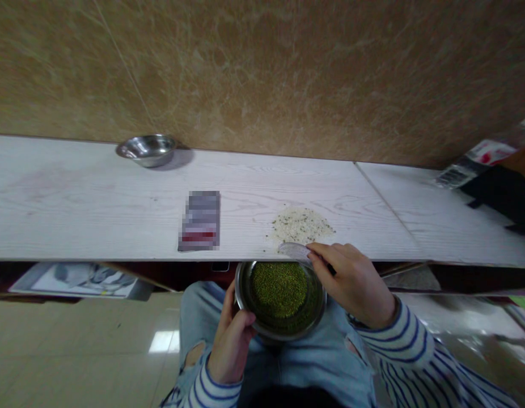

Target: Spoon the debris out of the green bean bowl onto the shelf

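My left hand point(235, 343) is closed on the left rim of a steel bowl point(317, 317), its thumb over the edge. Inside the bowl lie green mung beans point(279, 289). The bowl is above my lap, just below the table's front edge. Between the thumb and fingers of my right hand point(351, 277) is a clear plastic spoon point(294, 250), held over the table edge above the bowl's far side. Just beyond the spoon a flat pile of white rice grains point(300, 224) with scattered green beans rests on the tabletop.
A second steel bowl point(147, 150) stands at the back left against the marbled wall. A phone-shaped, pixelated object point(199, 221) lies left of the pile. A dark bag point(504, 192) and a clear packet point(458, 170) are at the far right. Below the table runs a shelf with papers point(79, 280).
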Action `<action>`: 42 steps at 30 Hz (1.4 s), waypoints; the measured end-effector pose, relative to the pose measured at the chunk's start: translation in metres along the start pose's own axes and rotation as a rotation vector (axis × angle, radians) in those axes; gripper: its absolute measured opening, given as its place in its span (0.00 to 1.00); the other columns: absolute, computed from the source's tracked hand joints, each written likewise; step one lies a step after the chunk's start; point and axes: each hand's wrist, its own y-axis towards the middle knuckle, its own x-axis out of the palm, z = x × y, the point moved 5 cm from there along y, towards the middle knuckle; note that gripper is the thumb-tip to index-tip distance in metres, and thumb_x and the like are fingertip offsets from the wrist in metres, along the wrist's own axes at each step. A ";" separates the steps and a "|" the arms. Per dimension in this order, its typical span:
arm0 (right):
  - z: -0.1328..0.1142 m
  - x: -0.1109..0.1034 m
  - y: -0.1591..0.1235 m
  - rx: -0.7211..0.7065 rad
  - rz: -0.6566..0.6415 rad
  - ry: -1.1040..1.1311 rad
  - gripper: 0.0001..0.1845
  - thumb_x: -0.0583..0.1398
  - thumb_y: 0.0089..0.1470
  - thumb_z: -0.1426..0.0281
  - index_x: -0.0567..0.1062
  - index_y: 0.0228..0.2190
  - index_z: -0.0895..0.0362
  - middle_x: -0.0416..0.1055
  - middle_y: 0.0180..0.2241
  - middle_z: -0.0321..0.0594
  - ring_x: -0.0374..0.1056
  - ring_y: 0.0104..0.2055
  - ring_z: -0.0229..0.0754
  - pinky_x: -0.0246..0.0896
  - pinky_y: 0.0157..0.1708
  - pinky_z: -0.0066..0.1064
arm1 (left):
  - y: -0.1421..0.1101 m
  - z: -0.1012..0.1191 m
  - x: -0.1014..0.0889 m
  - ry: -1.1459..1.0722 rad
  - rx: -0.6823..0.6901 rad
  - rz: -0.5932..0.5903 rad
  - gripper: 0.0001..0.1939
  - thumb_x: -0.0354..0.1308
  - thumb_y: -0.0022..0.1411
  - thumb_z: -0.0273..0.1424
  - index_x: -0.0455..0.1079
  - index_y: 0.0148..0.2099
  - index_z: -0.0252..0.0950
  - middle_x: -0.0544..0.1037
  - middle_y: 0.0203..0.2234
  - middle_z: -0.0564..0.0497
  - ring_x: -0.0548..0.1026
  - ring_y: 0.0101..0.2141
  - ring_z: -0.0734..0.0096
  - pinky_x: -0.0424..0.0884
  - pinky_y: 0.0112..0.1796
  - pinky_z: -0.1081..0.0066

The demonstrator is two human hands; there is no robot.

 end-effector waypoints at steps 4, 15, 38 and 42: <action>0.002 -0.001 -0.002 0.000 0.012 0.007 0.13 0.53 0.60 0.71 0.75 0.41 0.60 0.77 0.31 0.45 0.71 0.32 0.43 0.65 0.35 0.36 | 0.001 -0.001 -0.001 -0.004 -0.003 0.004 0.38 0.57 0.43 0.24 0.65 0.59 0.47 0.75 0.40 0.52 0.68 0.30 0.71 0.63 0.25 0.74; 0.002 -0.004 -0.006 0.014 -0.010 0.012 0.12 0.54 0.60 0.71 0.75 0.41 0.60 0.76 0.31 0.43 0.71 0.32 0.43 0.65 0.35 0.37 | 0.000 0.001 0.000 0.000 -0.001 0.001 0.36 0.57 0.43 0.24 0.66 0.58 0.46 0.75 0.40 0.53 0.68 0.31 0.72 0.63 0.25 0.74; 0.008 -0.009 -0.013 0.035 0.012 0.014 0.11 0.55 0.59 0.71 0.75 0.41 0.59 0.76 0.30 0.41 0.71 0.31 0.42 0.65 0.35 0.36 | -0.001 0.001 0.001 -0.012 -0.014 -0.007 0.36 0.56 0.43 0.22 0.64 0.57 0.44 0.75 0.40 0.52 0.67 0.29 0.72 0.65 0.24 0.73; 0.006 -0.009 -0.013 0.030 -0.001 0.014 0.11 0.55 0.59 0.71 0.75 0.41 0.59 0.76 0.31 0.41 0.70 0.32 0.42 0.65 0.35 0.36 | -0.002 0.002 0.003 -0.010 -0.007 -0.009 0.36 0.56 0.43 0.22 0.64 0.57 0.43 0.75 0.38 0.52 0.66 0.28 0.73 0.64 0.23 0.74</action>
